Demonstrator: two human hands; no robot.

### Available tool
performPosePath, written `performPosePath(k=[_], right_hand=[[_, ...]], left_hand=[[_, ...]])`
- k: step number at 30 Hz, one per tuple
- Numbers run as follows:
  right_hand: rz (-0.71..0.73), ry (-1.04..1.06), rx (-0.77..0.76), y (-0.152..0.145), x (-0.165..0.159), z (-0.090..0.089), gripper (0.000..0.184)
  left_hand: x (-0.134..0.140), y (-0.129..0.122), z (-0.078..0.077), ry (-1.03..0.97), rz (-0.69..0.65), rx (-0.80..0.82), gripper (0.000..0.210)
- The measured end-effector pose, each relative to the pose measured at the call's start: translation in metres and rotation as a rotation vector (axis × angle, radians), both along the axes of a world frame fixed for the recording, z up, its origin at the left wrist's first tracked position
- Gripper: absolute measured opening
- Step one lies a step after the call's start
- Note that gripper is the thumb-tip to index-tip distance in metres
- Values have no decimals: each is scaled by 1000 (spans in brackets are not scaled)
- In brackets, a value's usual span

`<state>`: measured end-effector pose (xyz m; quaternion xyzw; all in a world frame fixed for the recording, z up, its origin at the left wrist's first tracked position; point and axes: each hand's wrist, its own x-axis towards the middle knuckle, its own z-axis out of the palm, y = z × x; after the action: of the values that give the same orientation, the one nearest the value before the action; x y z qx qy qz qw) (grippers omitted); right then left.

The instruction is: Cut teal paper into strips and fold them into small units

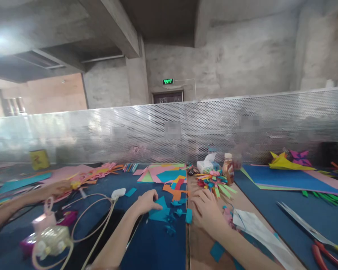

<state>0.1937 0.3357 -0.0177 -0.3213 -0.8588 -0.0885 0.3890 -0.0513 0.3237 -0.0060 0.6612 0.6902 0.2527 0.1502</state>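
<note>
My left hand hovers at or rests on the edge of a turquoise paper sheet, thumb and fingers apart. Palm down on the brown strip, my right hand has its fingers stretched out; I see nothing held in it. A small turquoise paper piece lies just left of its fingers. Between my hands are several small folded turquoise paper shapes. Beyond my right hand sits a multicoloured bunch of paper strips.
Scissors with red handles lie at right. A brown bottle and tissue pack stand behind. At left are a white cable, a wrapped bundle and another person's arm. A perforated metal partition closes the back.
</note>
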Motion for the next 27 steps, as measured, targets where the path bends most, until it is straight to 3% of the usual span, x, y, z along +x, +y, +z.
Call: performPosePath(k=[6, 8, 10, 11, 14, 19, 21, 25, 27], right_hand=[[40, 158, -78, 3, 1, 1, 21], [42, 309, -182, 2, 0, 3, 20], [57, 443, -331, 2, -1, 4, 20], [65, 485, -401, 3, -1, 4, 19], [60, 544, -507, 9, 0, 3, 21], [38, 621, -550, 19, 2, -2, 23], [48, 590, -495, 19, 2, -4, 31], [64, 402, -243, 15, 2, -8, 53], [64, 357, -210, 14, 2, -10, 58]], left_hand=[[42, 6, 25, -171, -234, 159, 27], [62, 8, 35, -218, -318, 174, 27], [80, 10, 41, -390, -437, 209, 25], [87, 11, 41, -477, -434, 214, 25], [100, 15, 30, -828, -338, 185, 24], [101, 22, 1, -1028, -319, 72, 26], [98, 21, -4, -1107, -311, 14, 28], [99, 17, -5, -1246, -287, -62, 30], [102, 15, -4, -1293, -297, -82, 32]])
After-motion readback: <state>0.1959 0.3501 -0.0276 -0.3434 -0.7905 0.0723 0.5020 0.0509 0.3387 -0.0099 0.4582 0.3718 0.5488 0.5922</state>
